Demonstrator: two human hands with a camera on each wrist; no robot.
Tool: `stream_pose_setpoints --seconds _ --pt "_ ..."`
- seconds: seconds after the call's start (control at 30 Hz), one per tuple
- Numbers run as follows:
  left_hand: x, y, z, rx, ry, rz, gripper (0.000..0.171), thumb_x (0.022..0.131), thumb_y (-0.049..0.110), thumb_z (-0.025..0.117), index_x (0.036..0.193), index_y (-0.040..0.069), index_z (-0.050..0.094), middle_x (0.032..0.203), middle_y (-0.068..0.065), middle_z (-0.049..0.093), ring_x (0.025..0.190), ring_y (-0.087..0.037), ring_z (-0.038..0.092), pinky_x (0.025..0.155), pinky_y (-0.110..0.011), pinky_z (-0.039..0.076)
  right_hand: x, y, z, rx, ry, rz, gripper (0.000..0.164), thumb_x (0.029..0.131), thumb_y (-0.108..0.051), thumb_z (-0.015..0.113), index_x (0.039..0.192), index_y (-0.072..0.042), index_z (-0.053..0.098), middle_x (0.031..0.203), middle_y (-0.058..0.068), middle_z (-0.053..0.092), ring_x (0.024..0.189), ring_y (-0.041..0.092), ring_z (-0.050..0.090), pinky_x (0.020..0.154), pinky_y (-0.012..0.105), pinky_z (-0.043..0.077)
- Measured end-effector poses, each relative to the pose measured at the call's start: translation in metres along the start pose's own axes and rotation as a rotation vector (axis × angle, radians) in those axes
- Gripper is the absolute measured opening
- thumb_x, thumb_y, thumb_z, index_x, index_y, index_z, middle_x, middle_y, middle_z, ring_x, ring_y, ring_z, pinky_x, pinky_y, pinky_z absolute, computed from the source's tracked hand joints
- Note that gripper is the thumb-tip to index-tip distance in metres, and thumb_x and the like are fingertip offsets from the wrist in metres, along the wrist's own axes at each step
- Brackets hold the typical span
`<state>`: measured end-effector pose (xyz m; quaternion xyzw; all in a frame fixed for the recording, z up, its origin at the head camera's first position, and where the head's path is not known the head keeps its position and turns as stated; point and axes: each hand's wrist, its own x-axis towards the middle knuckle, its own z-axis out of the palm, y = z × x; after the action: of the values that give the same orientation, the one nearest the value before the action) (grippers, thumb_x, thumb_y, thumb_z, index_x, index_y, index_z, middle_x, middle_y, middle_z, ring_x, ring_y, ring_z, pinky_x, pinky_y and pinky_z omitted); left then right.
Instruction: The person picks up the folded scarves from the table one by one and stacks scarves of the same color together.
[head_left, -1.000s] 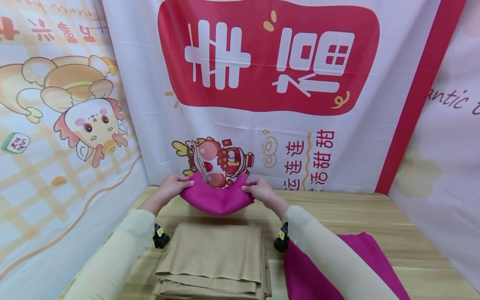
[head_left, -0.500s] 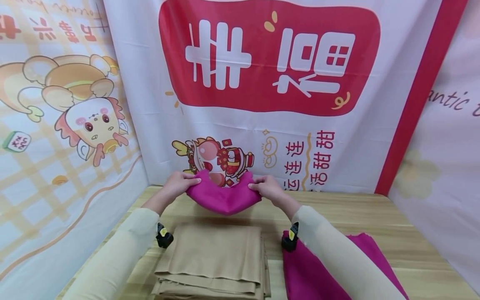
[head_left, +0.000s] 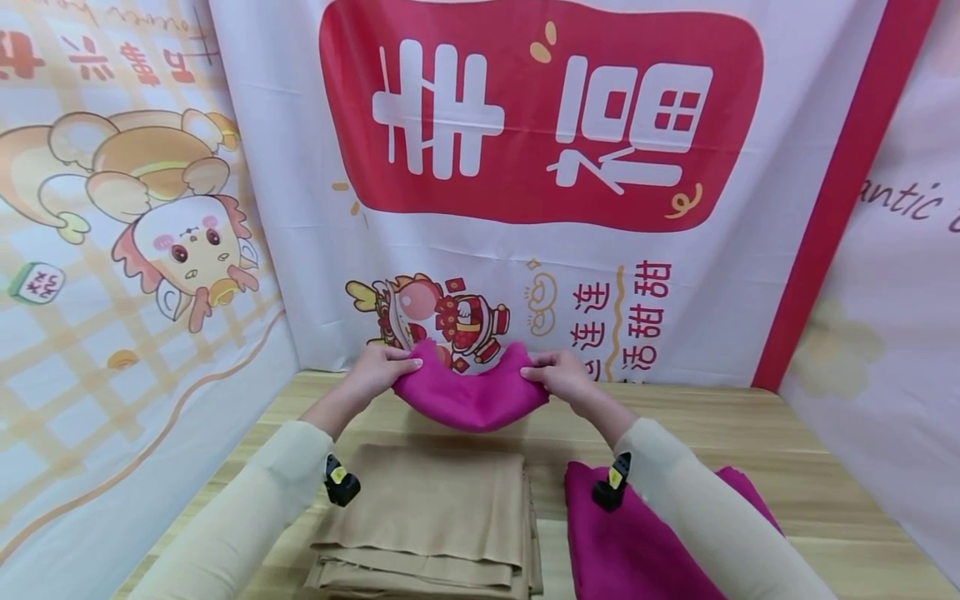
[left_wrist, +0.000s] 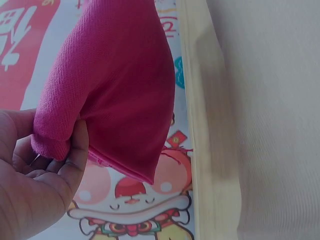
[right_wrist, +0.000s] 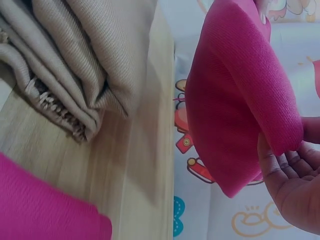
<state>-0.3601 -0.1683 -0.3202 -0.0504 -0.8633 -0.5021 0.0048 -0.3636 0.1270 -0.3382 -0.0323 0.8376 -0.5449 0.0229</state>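
Note:
A folded magenta cloth point(head_left: 472, 400) hangs between both hands above the far part of the table, its middle sagging. My left hand point(head_left: 378, 371) pinches its left end, thumb on the near side. At the other end, my right hand point(head_left: 564, 375) grips the cloth the same way. In the left wrist view, the fingers point(left_wrist: 75, 150) curl round a rolled edge of the cloth point(left_wrist: 120, 85). The right wrist view has the right hand point(right_wrist: 295, 180) pinching the opposite corner, with a pointed fold of the cloth point(right_wrist: 235, 115) hanging below.
A folded stack of tan cloth point(head_left: 435, 508) lies on the wooden table point(head_left: 675, 408) nearer the body; its fringed edge shows in the right wrist view. Another magenta cloth point(head_left: 622, 533) lies to the right, partly under the right forearm. A printed curtain point(head_left: 300, 208) hangs behind the table.
Both hands have shifted right, carrying the magenta cloth with them. Its dip stays similar. The tan stack and the other magenta cloth have not moved.

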Motion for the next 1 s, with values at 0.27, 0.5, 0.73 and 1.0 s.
stream_pose_setpoints --seconds 0.27,0.5,0.73,1.0 --pt "-0.008 0.012 0.014 0.012 0.026 -0.002 0.037 0.081 0.028 0.064 0.109 0.004 0.062 0.099 -0.013 0.058 0.069 -0.016 0.056 0.058 -0.026 0.049 -0.009 0.004 -0.021 -0.023 0.025 -0.019 0.026 0.078 -0.024 0.067 0.098 -0.007 0.065 0.085 0.006 0.063 0.071 0.015 0.055 0.059 0.027 0.047" --pt "-0.014 0.02 0.026 -0.023 0.031 0.017 0.035 0.081 0.026 0.065 0.108 0.004 0.063 0.109 -0.013 0.057 0.076 -0.018 0.058 0.058 -0.026 0.05 -0.014 0.01 -0.034 -0.002 0.015 -0.05 0.027 0.079 -0.022 0.066 0.099 -0.004 0.065 0.084 0.008 0.063 0.068 0.014 0.056 0.059 0.027 0.047" --pt "-0.02 0.027 0.034 -0.015 0.025 0.074 0.033 0.082 0.026 0.064 0.107 0.004 0.063 0.117 -0.01 0.054 0.093 -0.021 0.054 0.06 -0.026 0.05 -0.019 0.013 -0.044 0.008 -0.015 -0.067 0.025 0.081 -0.021 0.064 0.098 -0.002 0.065 0.093 0.009 0.056 0.068 0.014 0.054 0.059 0.027 0.047" --pt "-0.023 0.03 0.046 0.016 0.047 0.115 0.03 0.08 0.029 0.065 0.103 0.009 0.066 0.104 -0.007 0.057 0.08 -0.017 0.053 0.057 -0.026 0.047 -0.025 0.016 -0.058 -0.005 -0.012 -0.054 0.028 0.081 -0.023 0.064 0.099 -0.002 0.064 0.081 0.008 0.062 0.066 0.015 0.056 0.061 0.03 0.048"
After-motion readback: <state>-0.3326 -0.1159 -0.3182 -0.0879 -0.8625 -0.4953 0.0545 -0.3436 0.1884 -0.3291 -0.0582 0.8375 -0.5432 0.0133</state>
